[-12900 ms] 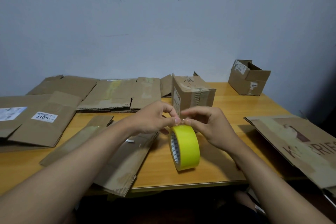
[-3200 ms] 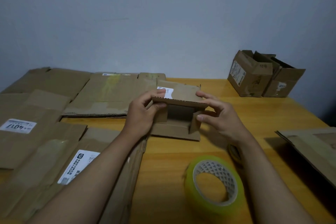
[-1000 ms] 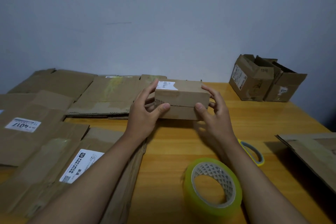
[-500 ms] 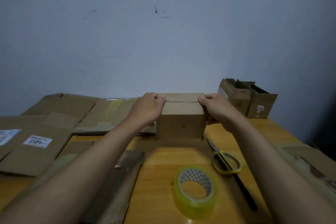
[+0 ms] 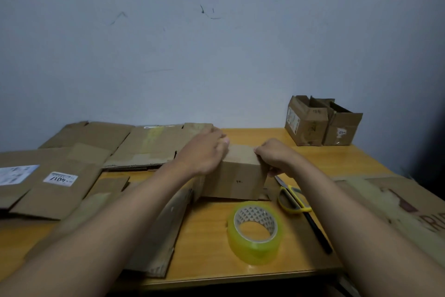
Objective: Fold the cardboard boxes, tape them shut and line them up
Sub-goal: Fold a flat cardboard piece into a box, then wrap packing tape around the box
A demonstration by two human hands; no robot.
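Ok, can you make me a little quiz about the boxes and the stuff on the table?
1. True or false: both hands, left and right, hold the small brown cardboard box.
2. What lies nearest the table's front edge? A) yellow-green roll of clear tape B) yellow-handled scissors C) two open-topped cardboard boxes
3. Fill in: the two boxes stand beside each other by the ___.

Key: 1 true; 2 A; 3 wall.
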